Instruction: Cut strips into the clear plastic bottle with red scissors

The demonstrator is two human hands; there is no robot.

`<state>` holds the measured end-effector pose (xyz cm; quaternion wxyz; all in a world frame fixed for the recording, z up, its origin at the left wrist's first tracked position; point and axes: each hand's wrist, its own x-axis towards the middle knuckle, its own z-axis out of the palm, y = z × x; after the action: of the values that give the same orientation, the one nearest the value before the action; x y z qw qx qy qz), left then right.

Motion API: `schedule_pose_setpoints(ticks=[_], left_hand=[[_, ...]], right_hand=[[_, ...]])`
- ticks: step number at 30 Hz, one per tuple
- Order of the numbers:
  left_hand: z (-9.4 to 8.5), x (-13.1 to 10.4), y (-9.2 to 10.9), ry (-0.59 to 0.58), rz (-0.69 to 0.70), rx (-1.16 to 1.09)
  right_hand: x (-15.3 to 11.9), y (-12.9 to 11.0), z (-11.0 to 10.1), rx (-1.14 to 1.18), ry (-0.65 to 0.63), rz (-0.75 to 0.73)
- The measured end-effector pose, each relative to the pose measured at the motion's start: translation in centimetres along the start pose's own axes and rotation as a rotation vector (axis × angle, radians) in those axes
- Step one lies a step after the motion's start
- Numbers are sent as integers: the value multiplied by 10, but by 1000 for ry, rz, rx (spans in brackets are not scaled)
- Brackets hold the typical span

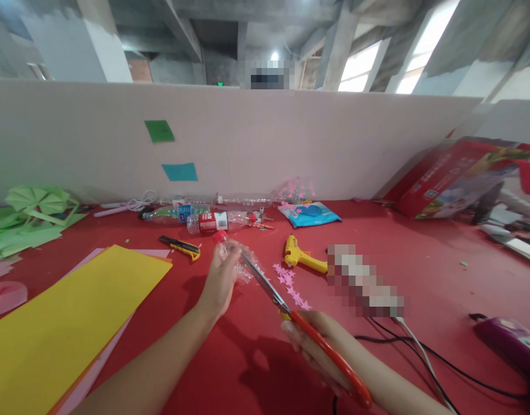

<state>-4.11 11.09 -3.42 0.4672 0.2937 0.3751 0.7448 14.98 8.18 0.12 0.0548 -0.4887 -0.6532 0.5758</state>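
Near the middle of the head view, my left hand (224,279) grips a clear plastic bottle piece (247,269) with a red cap (220,237) at its upper left. My right hand (320,346) is wrapped round the red handles of a pair of scissors (273,295). The metal blades point up and left and reach the clear plastic beside my left fingers. Whether the blade tips are inside the plastic or in front of it, I cannot tell. Pink paper stars (290,283) lie just right of the plastic.
A yellow glue gun (303,257), a utility knife (180,246), plastic bottles (213,222) and a blue packet (310,214) lie beyond my hands. Yellow sheets (78,323) cover the left. Cables (420,346) and a purple device (507,346) are at the right, a red bag (455,173) behind.
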Motion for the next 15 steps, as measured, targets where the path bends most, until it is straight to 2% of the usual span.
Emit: schedule_pose_setpoints(ticks=[11, 15], left_hand=[[6, -5, 0, -7, 30, 25], [7, -6, 2, -6, 32, 32]], right_hand=[[-2, 10, -2, 118, -43, -63], [-3, 6, -1, 96, 21, -44]])
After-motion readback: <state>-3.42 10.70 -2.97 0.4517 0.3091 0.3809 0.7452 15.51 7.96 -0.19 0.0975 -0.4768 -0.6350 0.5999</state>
